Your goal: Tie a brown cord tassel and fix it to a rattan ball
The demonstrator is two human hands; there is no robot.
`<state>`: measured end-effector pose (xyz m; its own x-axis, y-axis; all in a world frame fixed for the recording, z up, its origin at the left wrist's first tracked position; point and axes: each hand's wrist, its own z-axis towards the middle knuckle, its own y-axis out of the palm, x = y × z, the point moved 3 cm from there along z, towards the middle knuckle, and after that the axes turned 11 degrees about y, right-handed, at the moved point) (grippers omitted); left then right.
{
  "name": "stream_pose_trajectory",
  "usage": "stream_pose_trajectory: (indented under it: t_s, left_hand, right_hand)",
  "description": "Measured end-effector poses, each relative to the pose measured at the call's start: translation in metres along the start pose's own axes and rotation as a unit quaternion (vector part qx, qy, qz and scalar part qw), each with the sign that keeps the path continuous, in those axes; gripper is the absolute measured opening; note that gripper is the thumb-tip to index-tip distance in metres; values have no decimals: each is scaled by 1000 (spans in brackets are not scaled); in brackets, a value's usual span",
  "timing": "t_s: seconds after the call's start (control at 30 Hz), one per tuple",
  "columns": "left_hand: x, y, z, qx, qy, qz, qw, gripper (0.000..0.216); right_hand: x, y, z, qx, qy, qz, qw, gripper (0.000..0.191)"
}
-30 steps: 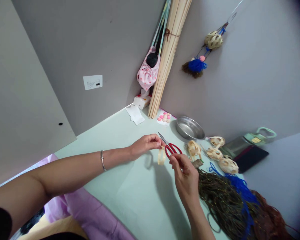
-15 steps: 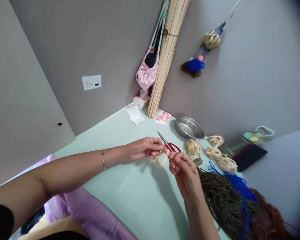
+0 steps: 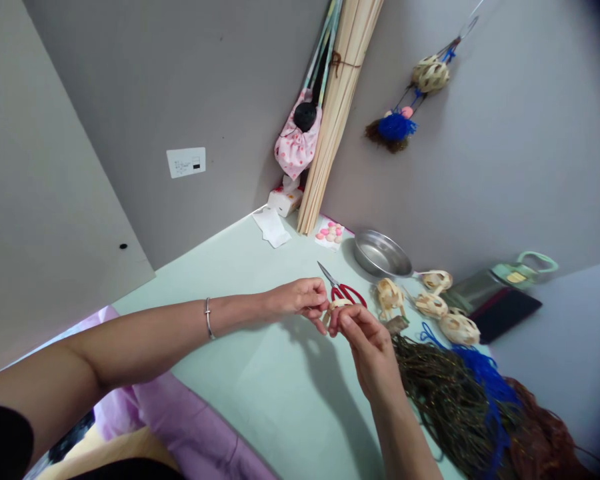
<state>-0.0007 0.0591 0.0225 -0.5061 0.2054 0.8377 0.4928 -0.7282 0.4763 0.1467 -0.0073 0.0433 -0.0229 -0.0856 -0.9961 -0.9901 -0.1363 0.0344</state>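
Observation:
A small ring of pale, flat bamboo-like strip is held above the table between my two hands. My right hand pinches its right side between thumb and fingers. At its left side, my left hand has its fingers curled, the fingertips against the strip. Part of the ring is hidden behind the fingers. Just beyond the hands lie red-handled scissors, blades pointing up and left. To the right sits an open woven ball of similar pale strip.
A steel bowl stands near the wall, with several woven pieces to its right. Dark cords and blue cords lie at the right, beside a bottle. Wooden strips lean in the corner by a tissue pack.
The strip ring has turned and risen slightly, so its loop no longer hangs below the fingers. My left hand's lower fingers have spread downward, and my right hand has shifted slightly left.

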Motion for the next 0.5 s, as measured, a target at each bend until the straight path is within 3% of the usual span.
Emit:
stream_pose_trajectory:
  t_s: [0.17, 0.27, 0.4, 0.5]
  left_hand:
    - [-2, -5, 1, -16, -26, 26, 999, 44]
    - [2, -7, 1, 7, -33, 53, 998, 39]
    - [12, -5, 2, -10, 5, 148, 989, 29]
    - [18, -1, 1, -36, 61, 260, 963, 22]
  right_hand:
    - [4, -7, 1, 14, 6, -44, 999, 20]
    - [4, -9, 2, 27, 6, -37, 999, 19]
    - [4, -10, 5, 79, 16, -67, 994, 18]
    - [4, -9, 6, 95, 31, -68, 993, 17]
